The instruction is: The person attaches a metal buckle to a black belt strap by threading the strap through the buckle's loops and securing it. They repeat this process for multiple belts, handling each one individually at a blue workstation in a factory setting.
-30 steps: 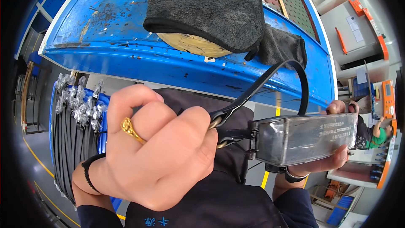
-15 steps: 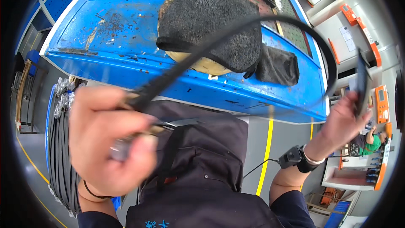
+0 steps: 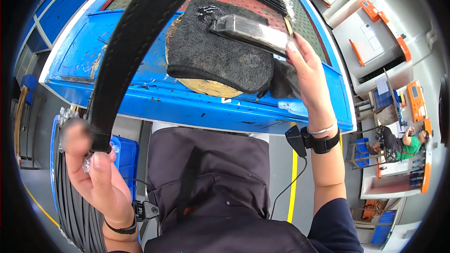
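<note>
A single black cable (image 3: 136,42) arched from the lower left up across the top of the view, one end pinched between thumb and fingers of the left hand (image 3: 96,173), which was held low, off the near edge of the blue workbench (image 3: 197,105). The right hand (image 3: 307,72) gripped, with fingers closed on its end, one clear-wrapped rectangular block (image 3: 251,30), held over a dark towel (image 3: 218,51) that draped a round tan disc (image 3: 206,86) near the bench's front edge; whether the block touched the towel could not be told. The bench top was scratched blue metal with a red mat (image 3: 253,4) farther back. Open floor with one yellow line (image 3: 294,178) lay below the bench's near edge, to the right of the person's dark apron (image 3: 211,192). A bundle of black cables (image 3: 70,206) hung at the lower left. At the far right, another person in green (image 3: 408,143) sat among orange-trimmed grey machines (image 3: 375,42), well apart.
</note>
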`<state>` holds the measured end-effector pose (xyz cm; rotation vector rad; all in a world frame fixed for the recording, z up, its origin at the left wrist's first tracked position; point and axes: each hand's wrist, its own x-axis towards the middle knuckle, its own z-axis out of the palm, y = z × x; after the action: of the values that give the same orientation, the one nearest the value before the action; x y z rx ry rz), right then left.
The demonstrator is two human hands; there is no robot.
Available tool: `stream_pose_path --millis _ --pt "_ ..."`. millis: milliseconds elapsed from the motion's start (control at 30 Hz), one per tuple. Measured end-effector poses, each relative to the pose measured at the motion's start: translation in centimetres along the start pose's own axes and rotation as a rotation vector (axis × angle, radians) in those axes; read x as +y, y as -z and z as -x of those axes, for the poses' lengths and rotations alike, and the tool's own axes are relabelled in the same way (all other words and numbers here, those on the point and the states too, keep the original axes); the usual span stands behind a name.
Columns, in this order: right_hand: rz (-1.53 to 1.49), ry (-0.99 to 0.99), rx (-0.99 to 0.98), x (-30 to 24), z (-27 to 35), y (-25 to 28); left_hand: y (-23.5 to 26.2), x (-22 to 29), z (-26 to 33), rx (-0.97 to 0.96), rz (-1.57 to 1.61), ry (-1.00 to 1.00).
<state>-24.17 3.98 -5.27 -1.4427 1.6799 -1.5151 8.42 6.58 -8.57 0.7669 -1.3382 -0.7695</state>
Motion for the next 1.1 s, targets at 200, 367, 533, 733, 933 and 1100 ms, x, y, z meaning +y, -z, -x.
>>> stream_pose_path --millis 200,367,533,733,933,1100 --pt "0.632 0.321 0.111 2.0 3.6 4.1 -0.5 -0.4 -0.2 0.004 -0.07 -0.044" --pt "1.117 0.274 -0.017 2.4 5.2 4.4 -1.1 -0.3 0.1 0.015 -0.18 -0.017" --pt "1.142 0.397 0.024 0.1 6.0 2.3 -0.9 0.5 0.3 -0.04 -0.302 -0.116" --pt "0.913 0.481 0.099 -1.7 8.6 2.0 -1.8 1.2 -0.1 -0.215 -0.45 -0.434" --pt "0.842 0.944 -0.108 -5.6 14.0 -0.3 -4.4 1.8 0.3 -0.426 -0.423 -0.534" --pt "0.913 0.981 -0.197 -5.4 13.8 -2.0 -4.7 2.0 1.1 -0.414 -0.48 -0.584"
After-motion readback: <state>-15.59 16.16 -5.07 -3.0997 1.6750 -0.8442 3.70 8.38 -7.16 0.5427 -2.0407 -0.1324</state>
